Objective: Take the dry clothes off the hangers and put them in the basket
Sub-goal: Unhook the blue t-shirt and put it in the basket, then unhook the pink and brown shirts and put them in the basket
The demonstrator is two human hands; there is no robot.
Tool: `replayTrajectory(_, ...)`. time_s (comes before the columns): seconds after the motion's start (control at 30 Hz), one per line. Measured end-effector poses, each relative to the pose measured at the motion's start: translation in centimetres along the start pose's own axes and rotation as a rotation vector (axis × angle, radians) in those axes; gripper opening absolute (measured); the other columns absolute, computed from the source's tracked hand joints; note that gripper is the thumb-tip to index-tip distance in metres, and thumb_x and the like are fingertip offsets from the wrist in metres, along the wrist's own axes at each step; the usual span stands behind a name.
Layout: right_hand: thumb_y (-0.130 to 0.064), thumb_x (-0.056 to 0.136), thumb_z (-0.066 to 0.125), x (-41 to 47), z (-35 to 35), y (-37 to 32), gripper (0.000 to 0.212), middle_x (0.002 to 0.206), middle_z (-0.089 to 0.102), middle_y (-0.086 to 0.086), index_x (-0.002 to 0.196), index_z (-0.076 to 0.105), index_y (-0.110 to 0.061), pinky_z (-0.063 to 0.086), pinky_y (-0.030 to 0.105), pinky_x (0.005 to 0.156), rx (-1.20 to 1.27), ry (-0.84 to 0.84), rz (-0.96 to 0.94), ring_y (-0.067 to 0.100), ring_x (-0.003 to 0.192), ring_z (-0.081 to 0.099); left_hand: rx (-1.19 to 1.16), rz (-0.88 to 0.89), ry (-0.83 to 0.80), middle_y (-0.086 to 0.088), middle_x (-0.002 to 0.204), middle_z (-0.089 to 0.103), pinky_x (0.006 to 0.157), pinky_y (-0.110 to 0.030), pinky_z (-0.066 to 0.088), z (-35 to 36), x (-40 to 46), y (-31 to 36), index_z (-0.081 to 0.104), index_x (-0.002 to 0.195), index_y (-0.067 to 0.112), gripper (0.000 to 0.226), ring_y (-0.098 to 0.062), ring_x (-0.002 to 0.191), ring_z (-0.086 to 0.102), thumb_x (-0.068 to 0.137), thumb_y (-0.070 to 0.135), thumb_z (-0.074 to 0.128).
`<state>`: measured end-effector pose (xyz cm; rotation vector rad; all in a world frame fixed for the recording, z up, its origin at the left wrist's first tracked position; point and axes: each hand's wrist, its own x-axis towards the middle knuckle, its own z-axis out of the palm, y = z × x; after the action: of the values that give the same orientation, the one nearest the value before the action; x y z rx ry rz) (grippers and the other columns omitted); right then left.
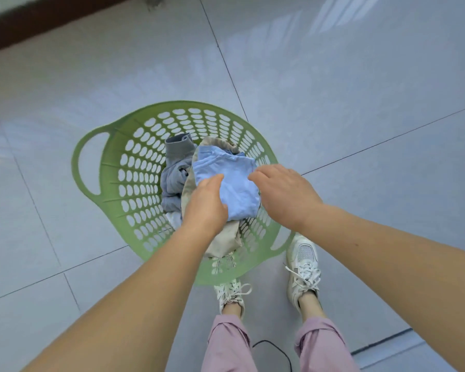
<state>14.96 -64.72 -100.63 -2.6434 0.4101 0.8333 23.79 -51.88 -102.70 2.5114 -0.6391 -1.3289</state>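
home, tiled floor (pixel 333 76), laundry basket (pixel 134 167)

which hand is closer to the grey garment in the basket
Left. The left hand rests on the blue garment right beside the grey garment; the right hand is across the blue one.

Light-blue garment (pixel 234 183) lies crumpled atop clothes; green basket (pixel 134 167) upright.

Glossy pale tiled floor (pixel 333 76), perhaps window-lit.
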Motion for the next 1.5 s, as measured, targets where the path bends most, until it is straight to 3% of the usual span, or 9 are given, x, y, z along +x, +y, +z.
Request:
replayTrajectory(0.17, -0.007, 0.090, 0.042, -6.0, -6.8, -0.3, 0.040, 0.134, 0.042, 0.001, 0.128, 0.043, -0.017, 0.032, 0.031, 0.100, 0.103, 0.080, 0.118, 0.023, 0.125, 0.037, -0.073, 0.102, 0.049, -0.005, 0.150, 0.029, 0.106, -0.029, 0.026, -4.1, -6.1, 5.9, 0.026, 0.145, 0.018, 0.059, -0.020, 0.138, 0.026, 0.092, 0.012, 0.052)
replayTrajectory(0.4, -0.016, 0.094, 0.044, -18.1, -16.2, -0.4, 0.042, 0.138, 0.041, -0.001, 0.135, 0.040, -0.019, 0.033, 0.030, 0.098, 0.305, 0.320, 0.262, 0.020, 0.125, 0.038, -0.045, 0.372, 0.119, -0.003, 0.139, 0.042, 0.098, -0.023, 0.031, -9.6, -16.4, 17.0, 0.038, 0.139, 0.021, 0.051, -0.016, 0.125, 0.042, 0.091, 0.011, 0.053)
replayTrajectory(0.47, -0.020, 0.095, 0.044, -21.6, -18.3, -0.1, 0.041, 0.138, 0.040, -0.004, 0.136, 0.039, -0.020, 0.034, 0.029, 0.100, 0.366, 0.379, 0.310, 0.018, 0.126, 0.036, -0.002, 0.471, 0.152, -0.002, 0.136, 0.042, 0.090, -0.015, 0.030, -10.4, -19.1, 20.0, 0.039, 0.138, 0.022, 0.051, -0.014, 0.121, 0.044, 0.090, 0.013, 0.055)
replayTrajectory(0.53, -0.022, 0.095, 0.045, -25.1, -20.7, 0.6, 0.041, 0.137, 0.041, -0.006, 0.135, 0.040, -0.021, 0.036, 0.029, 0.100, 0.435, 0.483, 0.346, 0.016, 0.126, 0.037, 0.037, 0.564, 0.189, 0.000, 0.136, 0.041, 0.082, -0.009, 0.027, -11.2, -21.9, 23.4, 0.040, 0.137, 0.023, 0.051, -0.012, 0.118, 0.045, 0.090, 0.013, 0.055)
replayTrajectory(0.7, -0.023, 0.095, 0.047, -32.9, -26.4, 3.7, 0.039, 0.137, 0.045, -0.006, 0.134, 0.043, -0.022, 0.034, 0.022, 0.101, 0.513, 0.747, 0.403, 0.012, 0.126, 0.040, 0.066, 0.727, 0.275, 0.004, 0.137, 0.041, 0.088, -0.011, 0.030, -13.1, -27.3, 32.7, 0.040, 0.137, 0.025, 0.051, -0.009, 0.118, 0.047, 0.090, 0.016, 0.056)
replayTrajectory(1.07, -0.025, 0.093, 0.053, -52.2, -37.4, 14.8, 0.036, 0.129, 0.053, -0.003, 0.128, 0.051, -0.019, 0.039, 0.022, 0.099, 0.361, 1.251, 0.530, 0.012, 0.120, 0.048, 0.009, 1.181, 0.434, 0.000, 0.133, 0.045, 0.094, -0.020, 0.036, -13.4, -40.4, 56.3, 0.041, 0.136, 0.022, 0.052, -0.014, 0.119, 0.049, 0.088, 0.019, 0.061)
replayTrajectory(1.23, -0.021, 0.091, 0.055, -60.8, -40.3, 18.5, 0.037, 0.125, 0.053, -0.003, 0.128, 0.052, -0.020, 0.035, 0.017, 0.094, 0.278, 1.370, 0.598, 0.012, 0.117, 0.048, -0.012, 1.341, 0.447, -0.002, 0.135, 0.044, 0.102, -0.027, 0.039, -12.3, -46.3, 64.0, 0.038, 0.138, 0.024, 0.057, -0.013, 0.120, 0.048, 0.086, 0.021, 0.063)
replayTrajectory(1.5, -0.021, 0.093, 0.052, -72.2, -45.3, 22.3, 0.035, 0.132, 0.048, -0.007, 0.127, 0.051, -0.021, 0.035, 0.020, 0.096, 0.114, 1.508, 0.694, 0.010, 0.122, 0.043, -0.061, 1.598, 0.479, 0.001, 0.135, 0.044, 0.090, -0.019, 0.039, -12.3, -53.7, 74.1, 0.038, 0.137, 0.026, 0.053, -0.010, 0.118, 0.048, 0.089, 0.022, 0.060)
